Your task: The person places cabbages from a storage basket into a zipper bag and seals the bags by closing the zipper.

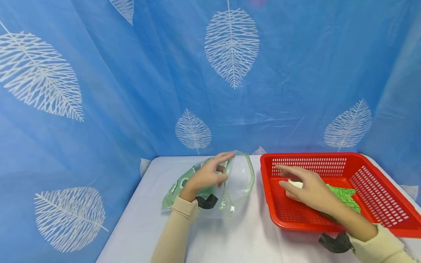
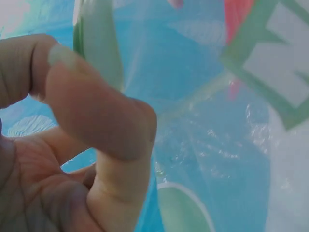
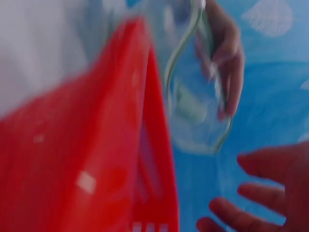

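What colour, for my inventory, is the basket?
The basket is red, best seen in the head view.

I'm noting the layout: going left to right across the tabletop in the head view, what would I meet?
Plastic bag with green print → red basket's left rim → right hand → crumpled green item → basket's right wall.

A creased, sheet-like blue curtain [image 1: 158, 73] is hanging behind a flat white table [image 1: 246, 237], which is spreading toward six o'clock. White skeletal leaf prints [image 1: 232, 47] are showing on the curtain at eight, ten, twelve and three o'clock.
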Action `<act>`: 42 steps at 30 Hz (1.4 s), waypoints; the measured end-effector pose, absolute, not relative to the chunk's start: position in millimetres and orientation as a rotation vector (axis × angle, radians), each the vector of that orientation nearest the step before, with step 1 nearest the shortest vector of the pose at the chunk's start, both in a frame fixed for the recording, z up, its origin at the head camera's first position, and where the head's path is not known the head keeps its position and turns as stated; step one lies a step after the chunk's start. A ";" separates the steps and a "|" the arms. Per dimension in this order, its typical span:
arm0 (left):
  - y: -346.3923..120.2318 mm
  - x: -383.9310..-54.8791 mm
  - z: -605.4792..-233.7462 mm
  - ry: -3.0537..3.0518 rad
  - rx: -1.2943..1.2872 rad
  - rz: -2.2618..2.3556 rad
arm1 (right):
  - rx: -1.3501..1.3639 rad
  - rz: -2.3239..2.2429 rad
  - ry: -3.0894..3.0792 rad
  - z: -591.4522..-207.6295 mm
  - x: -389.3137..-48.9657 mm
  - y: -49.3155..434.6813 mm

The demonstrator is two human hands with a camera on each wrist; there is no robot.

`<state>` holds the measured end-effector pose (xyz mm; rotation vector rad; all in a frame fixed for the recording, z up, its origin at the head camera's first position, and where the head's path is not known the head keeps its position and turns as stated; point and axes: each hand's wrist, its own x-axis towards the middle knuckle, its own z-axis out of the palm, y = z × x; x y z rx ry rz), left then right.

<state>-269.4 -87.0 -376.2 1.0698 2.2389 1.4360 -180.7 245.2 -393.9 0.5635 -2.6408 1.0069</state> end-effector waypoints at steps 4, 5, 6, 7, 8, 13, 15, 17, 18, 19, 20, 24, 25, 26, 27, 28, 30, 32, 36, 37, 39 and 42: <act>-80.5 -266.8 -379.5 2.250 1.093 1.442 | 0.698 0.745 -2.705 -389.8 -188.4 290.1; -80.1 -266.6 -379.6 2.251 1.101 1.438 | 0.737 0.692 -2.711 -390.1 -191.0 300.3; -80.3 -265.9 -378.8 2.257 1.109 1.433 | 0.772 0.650 -2.708 -391.2 -194.3 309.0; -81.7 -265.2 -377.8 2.261 1.110 1.441 | 0.802 0.627 -2.706 -393.0 -198.2 316.4; -83.9 -264.5 -377.1 2.270 1.108 1.450 | 0.819 0.624 -2.710 -395.7 -202.6 322.3; -99.4 -258.1 -376.7 2.268 1.063 1.517 | 0.862 1.090 -2.739 -420.5 -220.3 337.5; -104.0 -254.9 -380.2 2.245 1.056 1.523 | 0.870 1.302 -2.728 -433.3 -221.9 341.2; -106.9 -252.5 -384.8 2.230 1.042 1.529 | 0.900 1.418 -2.720 -444.1 -221.9 343.5; -107.7 -251.1 -386.6 2.219 1.033 1.541 | 0.903 1.425 -2.733 -448.3 -221.6 344.2; -108.3 -249.9 -388.4 2.216 1.027 1.551 | 0.901 1.409 -2.754 -451.5 -221.0 344.7; -108.5 -249.0 -389.9 2.212 1.014 1.566 | 0.893 1.375 -2.781 -453.8 -220.4 345.1; -104.6 -248.5 -393.0 2.195 1.006 1.609 | 0.852 1.189 -2.865 -456.7 -214.5 348.5; -102.9 -249.2 -393.6 2.189 1.016 1.612 | 0.848 1.155 -2.876 -456.7 -212.3 350.0; -101.1 -249.7 -393.9 2.177 1.021 1.619 | 0.848 1.114 -2.882 -456.6 -210.1 351.7; -99.4 -250.5 -394.3 2.168 1.034 1.621 | 0.856 1.088 -2.879 -456.6 -208.4 353.2; -98.1 -250.8 -394.4 2.161 1.044 1.621 | 0.862 1.074 -2.872 -456.7 -207.2 354.5; -96.1 -250.9 -394.4 2.159 1.062 1.619 | 0.902 1.056 -2.852 -457.0 -206.1 356.3; -95.0 -250.5 -394.0 2.162 1.074 1.613 | 0.930 1.033 -2.838 -457.3 -206.5 357.8; -93.3 -250.1 -393.4 2.170 1.081 1.606 | 0.945 1.025 -2.860 -457.0 -208.3 361.8; -94.2 -250.2 -393.5 2.165 1.081 1.611 | 0.946 1.035 -2.874 -457.4 -209.7 362.0; -95.5 -250.7 -393.7 2.155 1.077 1.620 | 0.937 1.045 -2.906 -458.1 -212.1 362.6; -97.2 -251.5 -393.3 2.134 1.084 1.637 | 0.927 1.060 -2.943 -458.5 -215.7 363.4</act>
